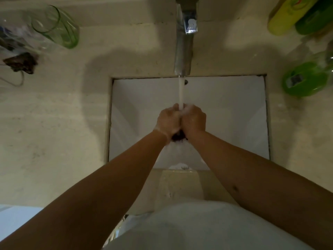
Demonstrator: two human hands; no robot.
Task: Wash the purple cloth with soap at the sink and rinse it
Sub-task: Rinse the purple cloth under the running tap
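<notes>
Over the white square sink, my left hand and my right hand are pressed together, both curled round the bunched purple cloth. Only a dark wet end of the cloth shows below my wrists. Water runs from the metal tap straight onto my knuckles, and water pours off the cloth into the sink.
A beige stone counter surrounds the sink. A green-tinted glass and a dark clump sit at the back left. Yellow and green bottles and a green container stand at the right.
</notes>
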